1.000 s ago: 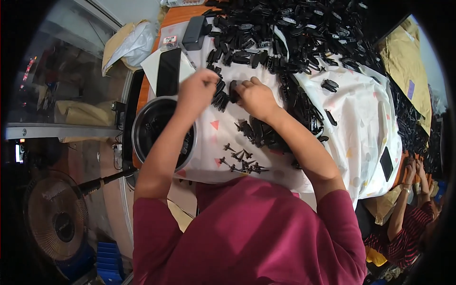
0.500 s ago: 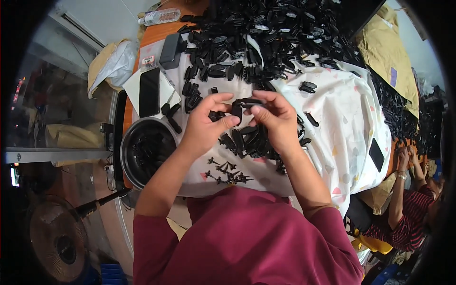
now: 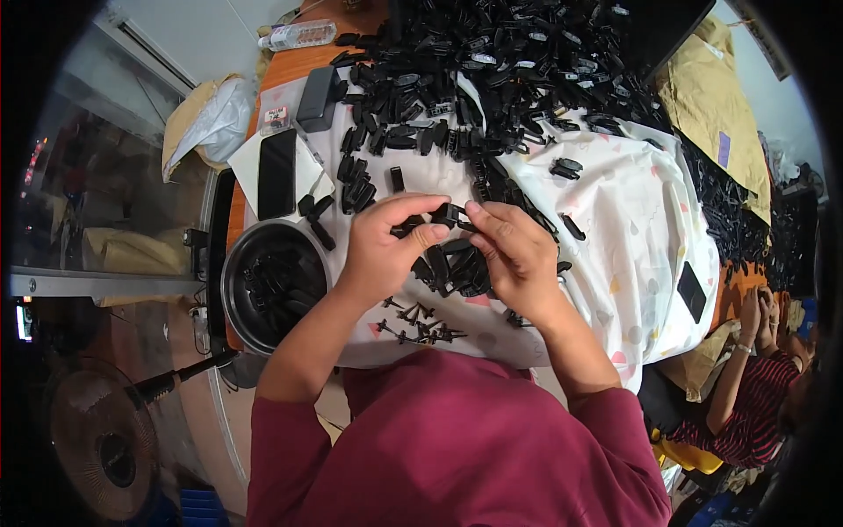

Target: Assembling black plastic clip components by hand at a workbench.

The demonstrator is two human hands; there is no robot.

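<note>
Between my two hands, a small black plastic part is held above the cloth. My left hand is closed, its thumb and forefinger pinching the part's left side. From the right, the thumb and fingers of my right hand close on its other end. What exactly the part is, I cannot tell. Just below my hands lies a heap of similar black parts, partly covered by them. Closer to me is a small group of dark, pin-like pieces.
A large pile of black parts covers the table's far side. To the left stand a dark round bowl with black parts inside, a phone, a grey box and a plastic bottle. Another phone and a co-worker are at right.
Both hands have come slightly nearer to me. The black part is turned differently between them, and my right hand has rolled over, its fingers now pinching the part's end.
</note>
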